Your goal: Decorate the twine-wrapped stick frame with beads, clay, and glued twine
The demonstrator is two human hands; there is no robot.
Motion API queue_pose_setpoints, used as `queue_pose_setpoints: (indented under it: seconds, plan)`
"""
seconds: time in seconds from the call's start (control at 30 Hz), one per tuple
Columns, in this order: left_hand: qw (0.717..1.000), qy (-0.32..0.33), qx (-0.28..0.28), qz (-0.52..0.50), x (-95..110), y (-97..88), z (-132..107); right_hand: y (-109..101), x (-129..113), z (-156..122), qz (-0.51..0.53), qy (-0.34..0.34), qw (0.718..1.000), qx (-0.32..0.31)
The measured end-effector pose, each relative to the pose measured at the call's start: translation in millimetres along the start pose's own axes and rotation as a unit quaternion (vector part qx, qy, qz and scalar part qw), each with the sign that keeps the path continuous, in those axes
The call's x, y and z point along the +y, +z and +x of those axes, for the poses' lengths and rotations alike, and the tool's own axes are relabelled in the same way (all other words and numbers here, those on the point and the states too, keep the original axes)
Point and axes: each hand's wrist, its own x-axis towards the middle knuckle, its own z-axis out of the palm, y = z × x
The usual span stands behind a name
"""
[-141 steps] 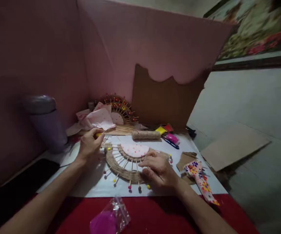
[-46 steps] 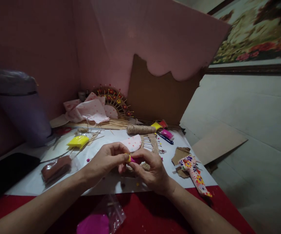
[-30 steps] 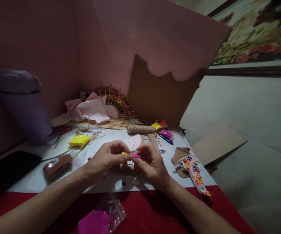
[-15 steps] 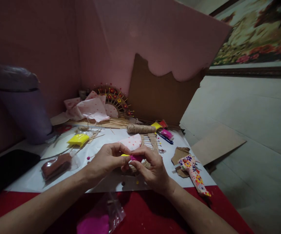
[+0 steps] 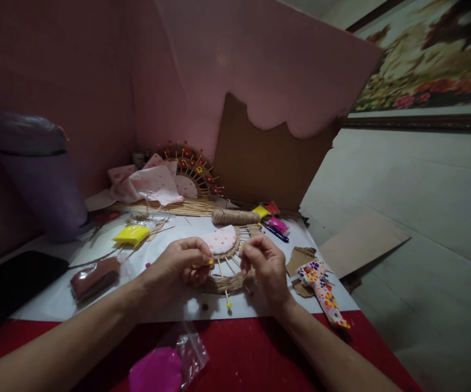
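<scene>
Both hands hover over the near side of a twine-wrapped arc (image 5: pixel 224 284) with thin sticks running out from a dotted fabric half-circle (image 5: pixel 222 239). My left hand (image 5: pixel 186 265) is closed in a pinch on a bit of yellow clay (image 5: pixel 210 262), which shows at the fingertips. A short distance to the right, my right hand (image 5: pixel 265 267) has its thumb and fingers pressed together; what lies between them is too small to make out. Below the hands, a yellow ball (image 5: pixel 229 305) tips one stick. Parts of the arc are hidden behind my right hand.
A bag with magenta clay (image 5: pixel 156 371) lies on the red cloth (image 5: pixel 235 354). Left are a yellow clay pack (image 5: pixel 131 235) and a brown clay pack (image 5: pixel 94 279). A twine roll (image 5: pixel 235 216) lies behind, a flower-patterned glue gun (image 5: pixel 324 288) right, cardboard (image 5: pixel 276 158) upright behind.
My hands have moved apart from each other, uncovering the twine arc and its sticks. The magenta clay that showed between my fingers is out of sight; yellow clay stays in my left hand.
</scene>
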Motion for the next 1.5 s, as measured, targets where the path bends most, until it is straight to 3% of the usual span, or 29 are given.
queue_pose_setpoints:
  seconds: [0.1, 0.23, 0.37, 0.47, 0.8, 1.0, 1.13, 1.27, 1.5]
  plan:
    - [0.999, -0.014, -0.008, -0.044, 0.5, -2.8, 1.3, -0.9, 1.1, 5.8, 0.136, 0.082, 0.987, 0.013]
    - [0.998, 0.0, -0.039, -0.039, -2.6, -4.7, 4.6, 3.8, 2.2, 3.3, 0.212, 0.175, 0.958, -0.077]
    - [0.999, 0.016, -0.035, -0.016, -1.6, -3.3, 4.7, 4.0, 1.7, 0.2, 0.265, 0.214, 0.932, -0.122]
    - [1.0, 0.016, -0.003, -0.002, 1.1, -1.3, 1.8, 1.9, 0.9, 0.7, 0.295, 0.233, 0.917, -0.132]
    - [0.998, 0.049, 0.028, -0.028, 0.0, -0.2, 3.7, 2.6, -0.8, 1.7, 0.256, 0.219, 0.931, -0.143]
    - [0.996, 0.067, 0.03, -0.041, 0.9, 0.8, 1.4, -1.3, -4.8, 3.4, 0.286, 0.261, 0.917, -0.1]
    - [0.996, 0.07, 0.046, -0.037, -0.3, 1.6, 1.8, -0.8, -5.5, 4.7, 0.29, 0.243, 0.918, -0.121]
    - [0.996, 0.081, 0.002, -0.045, -1.0, 0.4, 2.6, -0.8, 0.4, 4.0, 0.251, 0.209, 0.935, -0.137]
    - [0.997, 0.035, -0.028, -0.06, 2.9, -4.9, -0.7, -4.7, 1.7, 5.5, 0.219, 0.217, 0.947, -0.087]
